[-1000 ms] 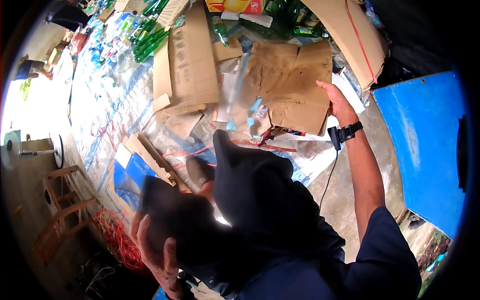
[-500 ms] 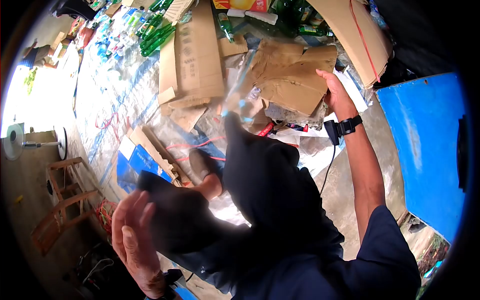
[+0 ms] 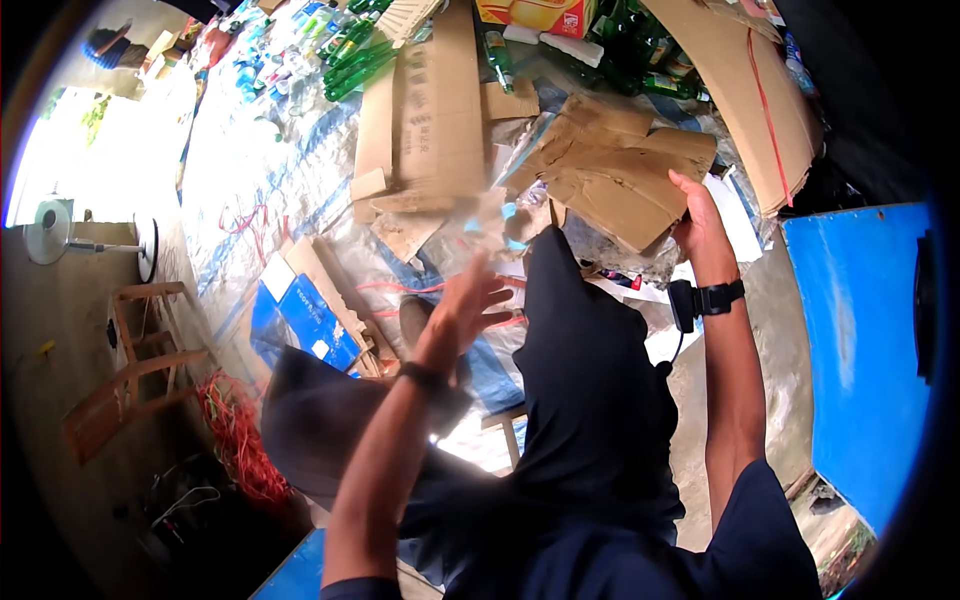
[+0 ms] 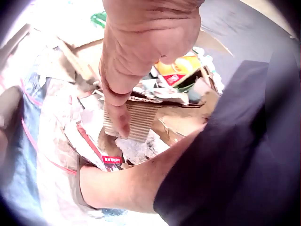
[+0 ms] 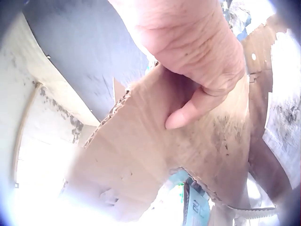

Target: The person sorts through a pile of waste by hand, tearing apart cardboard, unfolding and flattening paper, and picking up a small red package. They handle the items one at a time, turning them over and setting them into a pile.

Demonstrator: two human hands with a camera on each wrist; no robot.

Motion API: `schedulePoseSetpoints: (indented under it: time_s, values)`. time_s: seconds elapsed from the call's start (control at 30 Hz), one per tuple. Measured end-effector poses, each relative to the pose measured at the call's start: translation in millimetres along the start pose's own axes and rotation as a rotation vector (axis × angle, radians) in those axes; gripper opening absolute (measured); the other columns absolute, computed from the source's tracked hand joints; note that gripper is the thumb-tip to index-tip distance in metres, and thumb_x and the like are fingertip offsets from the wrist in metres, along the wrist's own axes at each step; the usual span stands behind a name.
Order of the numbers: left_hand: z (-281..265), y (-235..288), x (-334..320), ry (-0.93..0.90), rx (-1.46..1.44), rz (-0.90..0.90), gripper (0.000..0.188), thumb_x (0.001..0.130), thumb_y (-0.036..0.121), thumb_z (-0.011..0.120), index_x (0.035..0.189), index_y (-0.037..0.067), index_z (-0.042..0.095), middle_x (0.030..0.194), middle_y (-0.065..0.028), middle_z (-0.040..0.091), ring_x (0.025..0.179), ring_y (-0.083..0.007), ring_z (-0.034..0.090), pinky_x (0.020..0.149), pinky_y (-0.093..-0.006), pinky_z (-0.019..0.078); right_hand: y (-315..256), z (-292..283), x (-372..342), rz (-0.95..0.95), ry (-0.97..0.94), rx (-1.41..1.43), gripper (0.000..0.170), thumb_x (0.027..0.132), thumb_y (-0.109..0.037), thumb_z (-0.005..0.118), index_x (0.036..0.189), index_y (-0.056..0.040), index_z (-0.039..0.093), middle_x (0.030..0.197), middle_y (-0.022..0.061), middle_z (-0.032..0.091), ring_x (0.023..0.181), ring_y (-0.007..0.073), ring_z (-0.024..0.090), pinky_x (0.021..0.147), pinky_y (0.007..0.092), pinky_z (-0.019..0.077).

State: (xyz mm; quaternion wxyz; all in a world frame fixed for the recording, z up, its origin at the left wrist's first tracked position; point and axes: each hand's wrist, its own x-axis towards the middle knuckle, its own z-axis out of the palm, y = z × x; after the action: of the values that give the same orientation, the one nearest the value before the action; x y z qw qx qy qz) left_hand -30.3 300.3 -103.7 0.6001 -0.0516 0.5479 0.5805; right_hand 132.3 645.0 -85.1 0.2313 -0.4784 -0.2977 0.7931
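Note:
My right hand (image 3: pixel 705 228) grips the right edge of a creased, stained brown cardboard piece (image 3: pixel 625 185), its thumb on the upper face. In the right wrist view the thumb of that hand (image 5: pixel 202 61) presses on the cardboard (image 5: pixel 131 146), fingers hidden behind. My left hand (image 3: pixel 465 308) is stretched forward beside the dark trouser leg, blurred, fingers spread, with nothing in them. In the left wrist view the left hand (image 4: pixel 141 56) points down in front of a ribbed cardboard edge (image 4: pixel 138 120); contact cannot be told.
Flattened cardboard (image 3: pixel 435 120) lies on a plastic sheet, near green bottles (image 3: pixel 365 70) and a blue printed box (image 3: pixel 315 315). A large cardboard sheet (image 3: pixel 745 90) and a blue panel (image 3: pixel 855 340) stand right. Red string (image 3: pixel 240 435) and a wooden frame (image 3: pixel 140 370) are left.
My left hand has moved from the lower left, beside the knee, forward towards the middle. The right hand still grips the cardboard, which has tilted and turned. The whole head view has shifted.

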Motion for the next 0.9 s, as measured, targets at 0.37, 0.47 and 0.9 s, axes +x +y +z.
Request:
schedulePoseSetpoints:
  time_s: [0.37,0.47,0.9]
  values:
    - [28.8,-44.1,104.7,-0.177,-0.806,0.263,0.058,0.098,0.052,0.055,0.139,0.011,0.052,0.131,-0.0077,0.061,0.121,-0.0264,0.059,0.105,-0.0506,0.0448,9.9,-51.0,-4.9,0.137,0.001,-0.037,0.042,0.097,-0.026,0.061,0.131,-0.0018,0.055,0.120,0.0146,0.067,0.105,0.0283,0.067,0.093,0.0413,0.0539]
    - [32.1,-26.8,109.9,0.052,-0.807,0.250,0.044,0.101,0.039,0.055,0.131,0.006,0.057,0.117,-0.0075,0.067,0.106,-0.0260,0.066,0.098,-0.0433,0.0523,14.4,-70.7,-1.8,0.199,-0.024,-0.016,0.043,0.096,-0.023,0.063,0.131,-0.0011,0.055,0.120,0.0144,0.067,0.105,0.0285,0.067,0.094,0.0410,0.0539]
    - [8.6,-15.3,146.5,0.119,-0.643,0.298,0.028,0.094,0.014,0.061,0.119,0.001,0.061,0.109,-0.0106,0.069,0.100,-0.0260,0.066,0.091,-0.0431,0.0553,15.1,-74.3,-18.5,0.160,-0.060,-0.016,0.046,0.095,-0.024,0.063,0.133,-0.0004,0.053,0.124,0.0153,0.065,0.111,0.0292,0.065,0.098,0.0425,0.0527]
